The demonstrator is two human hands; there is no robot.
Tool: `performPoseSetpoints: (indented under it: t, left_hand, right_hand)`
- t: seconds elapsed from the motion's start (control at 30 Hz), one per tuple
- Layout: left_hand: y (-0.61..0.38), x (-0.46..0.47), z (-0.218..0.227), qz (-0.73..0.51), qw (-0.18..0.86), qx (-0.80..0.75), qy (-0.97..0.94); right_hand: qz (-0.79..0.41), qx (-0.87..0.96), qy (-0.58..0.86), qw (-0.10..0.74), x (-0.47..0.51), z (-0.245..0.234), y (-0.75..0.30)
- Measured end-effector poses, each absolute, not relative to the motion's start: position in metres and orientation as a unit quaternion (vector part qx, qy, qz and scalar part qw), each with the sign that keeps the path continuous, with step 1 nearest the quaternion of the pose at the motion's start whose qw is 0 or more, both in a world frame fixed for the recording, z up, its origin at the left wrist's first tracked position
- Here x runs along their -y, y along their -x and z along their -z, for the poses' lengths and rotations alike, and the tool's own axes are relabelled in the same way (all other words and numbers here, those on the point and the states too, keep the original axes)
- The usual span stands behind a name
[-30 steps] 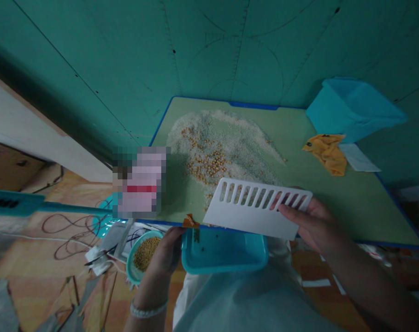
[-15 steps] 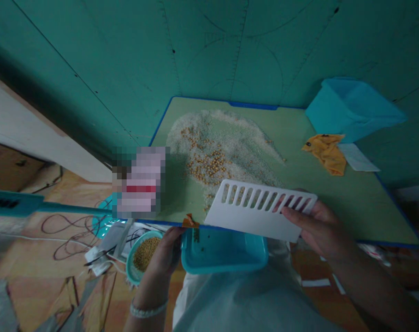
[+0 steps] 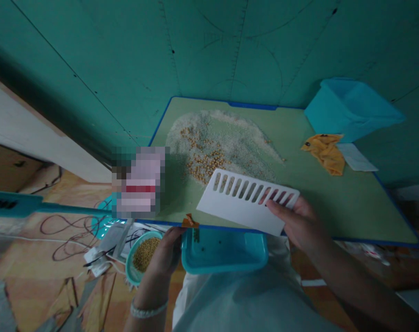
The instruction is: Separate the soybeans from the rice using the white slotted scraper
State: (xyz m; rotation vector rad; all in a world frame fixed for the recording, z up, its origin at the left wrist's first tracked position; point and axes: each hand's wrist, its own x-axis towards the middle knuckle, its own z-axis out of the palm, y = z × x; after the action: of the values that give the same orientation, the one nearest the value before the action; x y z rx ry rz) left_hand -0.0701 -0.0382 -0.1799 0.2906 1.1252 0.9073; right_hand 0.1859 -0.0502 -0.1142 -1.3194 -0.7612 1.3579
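Note:
My right hand (image 3: 301, 226) grips a white slotted plastic scraper (image 3: 245, 203) by its right end, holding it tilted just above the near part of a green board (image 3: 316, 184). A spread of white rice mixed with yellow beans (image 3: 212, 147) lies on the board, right behind the scraper. My left hand (image 3: 166, 253) holds the left rim of a small teal tray (image 3: 225, 249) pressed under the board's near edge. A few grains lie inside the tray.
A teal bowl of yellow beans (image 3: 142, 256) sits on the floor to the left, among cables. A yellow cloth (image 3: 325, 152), a white paper (image 3: 356, 157) and a large teal bin (image 3: 351, 108) lie at the board's far right. A blurred-out patch covers the board's left edge.
My right hand has shifted the scraper left and away, closer to the rice and beans. My left hand and the tray stay in place.

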Motion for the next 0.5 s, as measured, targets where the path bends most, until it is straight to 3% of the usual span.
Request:
performPoseSetpoints:
  t: [0.27, 0.5]
  left_hand:
    - [0.071, 0.040, 0.181, -0.408, 0.747, -0.508, -0.131]
    - [0.066, 0.039, 0.184, -0.400, 0.759, -0.497, -0.129]
  right_hand:
    - [-0.501, 0.304, 0.548, 0.597, 0.045, 0.095, -0.204]
    - [-0.524, 0.281, 0.558, 0.580, 0.052, 0.097, -0.211]
